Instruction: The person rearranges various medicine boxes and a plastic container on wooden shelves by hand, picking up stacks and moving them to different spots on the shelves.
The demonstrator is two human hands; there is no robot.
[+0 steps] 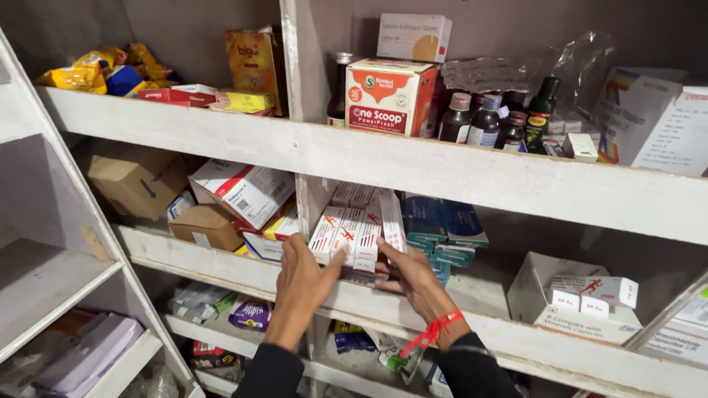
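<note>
Head view: both hands are clamped around a row of white-and-red cartons (352, 234) at the front edge of the middle shelf (221, 265), left hand (304, 276) flat on the left end and right hand (413, 278) gripping the right end. Tight squeeze there, with the upright post just left and a stack of teal boxes (441, 228) right beside. I count about four cartons in the row, plus two brown cardboard boxes (133, 180) further left.

Head camera, close, angled down-forward at wooden shelves (472, 177).
</note>
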